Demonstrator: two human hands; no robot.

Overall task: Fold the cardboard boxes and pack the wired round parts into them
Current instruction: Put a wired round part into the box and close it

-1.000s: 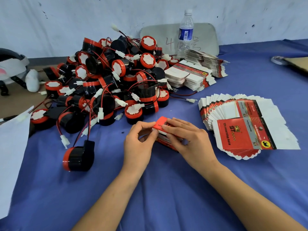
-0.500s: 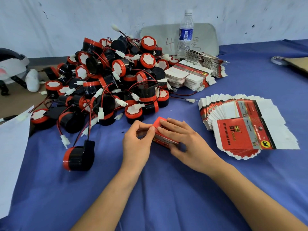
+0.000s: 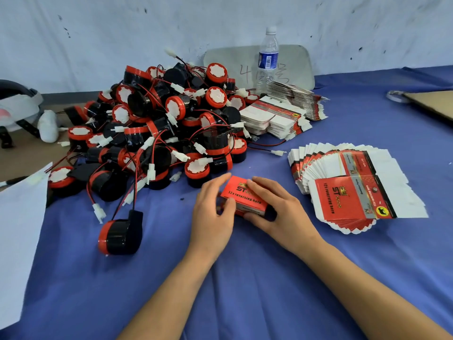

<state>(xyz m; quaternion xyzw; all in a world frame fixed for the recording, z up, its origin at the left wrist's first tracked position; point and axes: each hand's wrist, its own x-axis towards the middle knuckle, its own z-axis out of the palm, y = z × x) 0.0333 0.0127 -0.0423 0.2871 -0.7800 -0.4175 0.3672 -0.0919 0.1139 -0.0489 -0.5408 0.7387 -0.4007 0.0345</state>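
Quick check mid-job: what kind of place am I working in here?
Most likely a small workshop's hand-packing bench: a heap of wired round parts lies on a blue cloth, fanned stacks of flat boxes wait beside it, and the left hand and right hand hold a folded box.

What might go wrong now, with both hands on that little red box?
The left hand and right hand grip the red box; squeezing hard might crush it. The pile of wired round parts sits close behind, so a loose wire might snag a finger. A sideways move may scatter the fanned flat boxes.
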